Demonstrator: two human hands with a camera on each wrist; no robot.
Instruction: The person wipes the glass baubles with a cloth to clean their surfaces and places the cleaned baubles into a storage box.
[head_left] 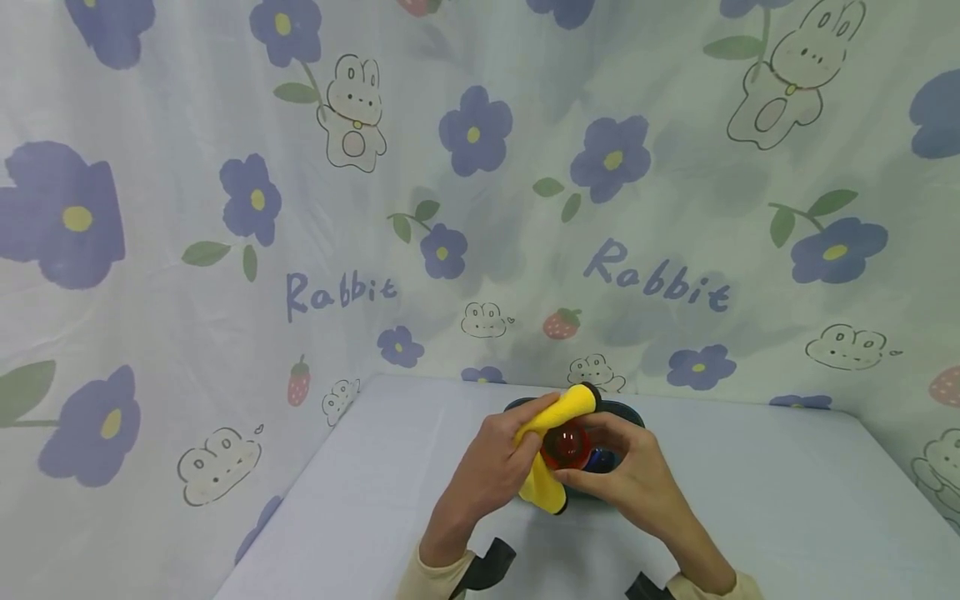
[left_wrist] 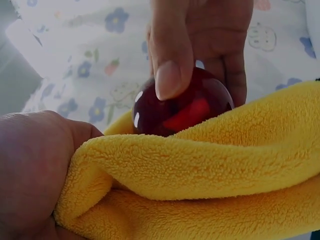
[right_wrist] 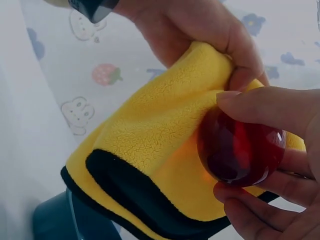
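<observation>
Yellow microfibre cloth (left_wrist: 200, 175) filled the nearest view, bunched in the left hand (head_left: 483, 467), whose fingers were curled round it so that its folded edge pressed against a dark red glass ball (left_wrist: 182, 107). That ball (right_wrist: 240, 150) was pinched in the right hand (head_left: 637, 479), thumb on one side and fingertips (right_wrist: 245, 212) on the other, and was held in the air, clear of the surface. Seen from the right wrist, the cloth (right_wrist: 150, 145) showed a black border along its lower edge (the yellow pile faced the ball). Directly beneath both hands lay a dark blue dish (head_left: 626, 412), mostly hidden by them, and something blue showed inside it, too obscured to identify. Dish and hands stood over a pale table (head_left: 787, 492), backed by a curtain (head_left: 225, 208) printed with blue flowers, rabbits and strawberries.

Judged from this grip, the chief risk was the ball slipping: smooth glass held only by fingertips could squirt free if the cloth pushed sideways harder than the pinch resisted. It could then strike the dish or roll off the table.
</observation>
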